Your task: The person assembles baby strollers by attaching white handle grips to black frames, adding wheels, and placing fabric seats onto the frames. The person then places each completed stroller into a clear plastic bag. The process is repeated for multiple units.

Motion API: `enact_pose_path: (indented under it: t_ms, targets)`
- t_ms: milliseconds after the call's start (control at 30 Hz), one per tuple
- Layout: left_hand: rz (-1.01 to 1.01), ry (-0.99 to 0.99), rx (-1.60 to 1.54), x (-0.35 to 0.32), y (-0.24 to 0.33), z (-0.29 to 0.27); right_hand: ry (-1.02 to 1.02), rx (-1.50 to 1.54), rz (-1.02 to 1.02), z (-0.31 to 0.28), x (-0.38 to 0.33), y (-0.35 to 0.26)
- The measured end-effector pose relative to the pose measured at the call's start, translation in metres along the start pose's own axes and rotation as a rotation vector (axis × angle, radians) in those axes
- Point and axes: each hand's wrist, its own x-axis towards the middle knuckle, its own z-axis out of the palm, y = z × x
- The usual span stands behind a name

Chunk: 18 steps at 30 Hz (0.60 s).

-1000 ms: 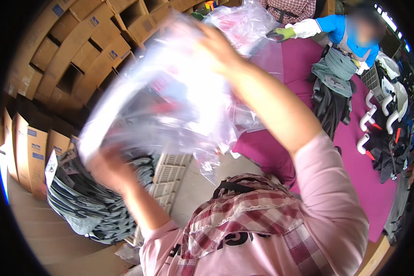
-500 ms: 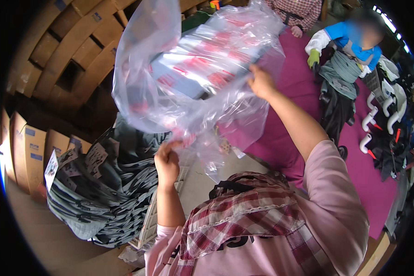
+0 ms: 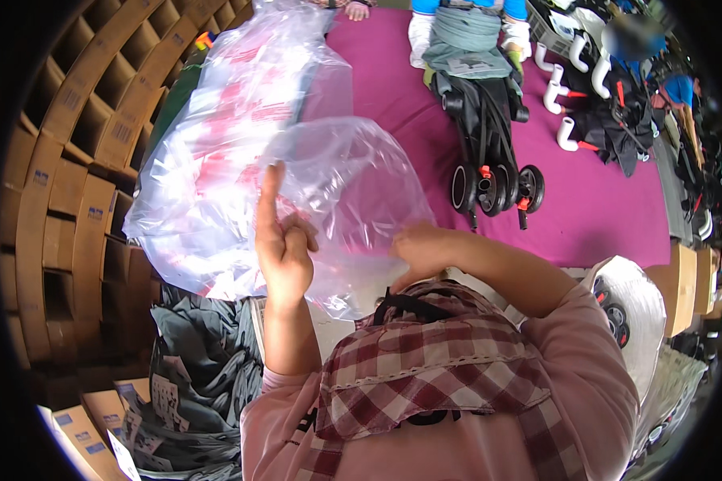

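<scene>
A clear plastic bag [image 3: 353, 176] spreads in front of me, its loose end ballooned out over the table's near edge. Beside it on the left lies a pile of clear plastic with red print [image 3: 241, 104]; where one sheet ends and another begins is hard to tell. My left hand [image 3: 285, 252] is against the plastic, index finger stretched out and the other fingers loosely bent. At the bag's near right edge my right hand [image 3: 421, 250] is closed on the plastic, fingertips partly hidden. A folded stroller [image 3: 489, 136] with black wheels lies to the right on the cloth.
A purple cloth [image 3: 377, 64] covers the table. Across it, a co-worker's gloved hands [image 3: 515, 56] flank the stroller's grey fabric. White curved tubes [image 3: 553, 88] lie at the right. Cardboard boxes [image 3: 80, 200] line the left, above stacked grey fabric pieces [image 3: 208, 345]. Another box [image 3: 672, 289] stands right.
The view has swung right. The printed plastic has gone down onto the table at the left, and my right hand has come nearer my body. The stroller now lies in full view.
</scene>
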Motion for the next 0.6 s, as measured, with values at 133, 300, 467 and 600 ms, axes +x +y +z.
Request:
enact_pose_path:
  t_ms: [133, 300, 467, 600]
  targets:
    - [-0.057, -0.117, 0.055, 0.008, -0.001, 0.035, 0.078, 0.557, -0.264, -0.028, 0.044, 0.072]
    - [-0.207, -0.007, 0.294, 0.026, -0.042, 0.079, 1.137, 0.537, 0.089, -0.083, 0.065, 0.135]
    - [-0.252, 0.138, 0.467, 0.036, -0.07, 0.098, 0.478, 0.729, -0.403, 0.002, 0.028, 0.091]
    - [-0.291, 0.089, 0.509, 0.051, -0.083, 0.125, 0.289, 0.289, -0.281, 0.086, 0.026, 0.113]
